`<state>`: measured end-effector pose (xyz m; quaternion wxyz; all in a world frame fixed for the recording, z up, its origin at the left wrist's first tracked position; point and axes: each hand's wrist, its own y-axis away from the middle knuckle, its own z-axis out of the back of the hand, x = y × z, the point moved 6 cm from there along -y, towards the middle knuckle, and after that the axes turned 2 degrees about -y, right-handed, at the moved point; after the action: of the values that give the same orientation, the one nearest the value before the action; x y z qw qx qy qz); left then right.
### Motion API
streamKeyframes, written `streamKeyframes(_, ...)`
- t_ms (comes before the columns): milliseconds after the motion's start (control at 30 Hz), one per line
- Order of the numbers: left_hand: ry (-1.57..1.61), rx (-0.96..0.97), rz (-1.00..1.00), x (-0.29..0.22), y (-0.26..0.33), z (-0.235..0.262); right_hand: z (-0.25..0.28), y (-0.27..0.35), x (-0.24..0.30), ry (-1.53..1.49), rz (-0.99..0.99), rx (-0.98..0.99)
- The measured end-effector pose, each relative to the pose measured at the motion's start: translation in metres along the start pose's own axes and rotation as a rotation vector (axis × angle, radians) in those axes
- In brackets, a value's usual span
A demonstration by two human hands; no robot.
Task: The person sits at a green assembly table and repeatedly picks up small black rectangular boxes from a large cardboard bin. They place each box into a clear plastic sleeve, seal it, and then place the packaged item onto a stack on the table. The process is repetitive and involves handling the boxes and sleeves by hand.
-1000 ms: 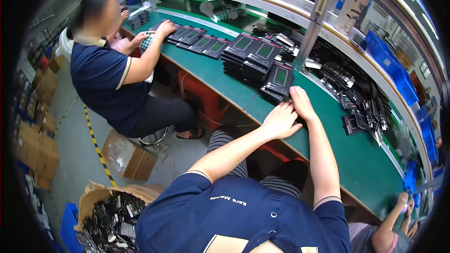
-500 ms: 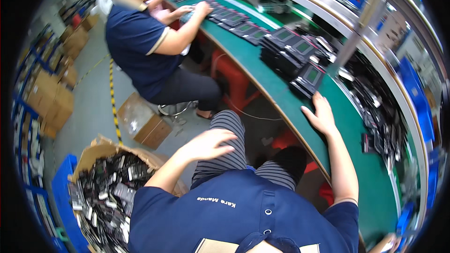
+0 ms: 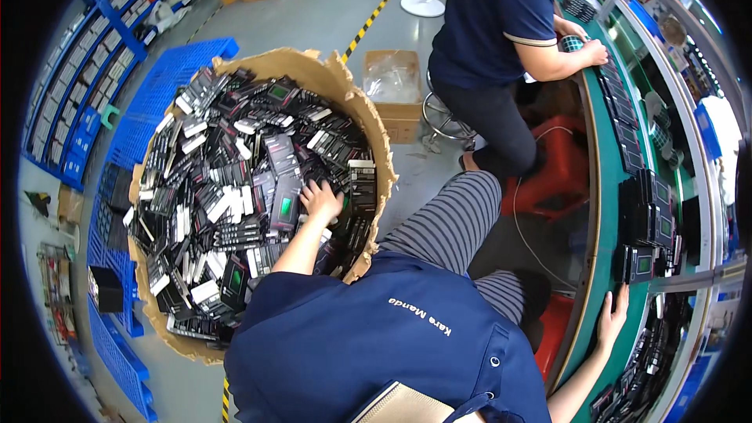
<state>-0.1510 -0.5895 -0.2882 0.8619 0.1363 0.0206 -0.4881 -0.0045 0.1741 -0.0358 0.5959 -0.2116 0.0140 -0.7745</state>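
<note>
My left hand (image 3: pixel 321 202) reaches down into a large round-sided cardboard carton (image 3: pixel 382 149). Its fingers are spread over the heap of flat black boxes (image 3: pixel 227 202), and no box is visibly lifted in it. One black box with a green panel (image 3: pixel 286 205) lies just beside that hand. On the green workbench (image 3: pixel 605 254), my right hand (image 3: pixel 613 317) rests with fingers stretched out. Its fingertips are at the near end of a stack of black boxes (image 3: pixel 641 263) with green panels.
A co-worker (image 3: pixel 501 23) sits ahead along the bench, handling a small item beside a row of black boxes (image 3: pixel 619 113). Red stools (image 3: pixel 558 168) stand under the bench. Blue pallets (image 3: pixel 168 94) surround the carton, and an open cardboard box (image 3: pixel 392 82) stands beyond.
My view has swung left toward the carton. My left hand has gone from above my lap down onto the black boxes in it. My right hand stays on the bench by the stack.
</note>
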Motion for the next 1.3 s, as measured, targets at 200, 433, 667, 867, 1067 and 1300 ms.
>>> streamKeyframes(200,0.095,0.283,-0.226,-0.025,0.040,-0.083,-0.001,0.003,0.010,-0.001,-0.058,-0.102)
streamKeyframes(433,0.227,0.139,-0.311,-0.055,0.011,-0.074,0.006,-0.005,0.054,0.120,0.010,-0.135)
streamKeyframes(667,0.308,0.085,-0.325,-0.084,-0.002,-0.050,-0.004,-0.014,0.066,0.120,-0.096,-0.023)
streamKeyframes(867,0.276,0.115,-0.368,-0.105,-0.004,-0.052,0.003,0.006,0.052,0.111,-0.158,0.000)
streamKeyframes(1067,0.225,0.159,-0.341,-0.082,-0.012,-0.060,0.005,0.008,0.046,0.130,-0.108,-0.091)
streamKeyframes(1300,0.223,0.169,-0.260,-0.065,-0.013,-0.061,0.003,-0.009,0.056,0.133,-0.031,-0.139)
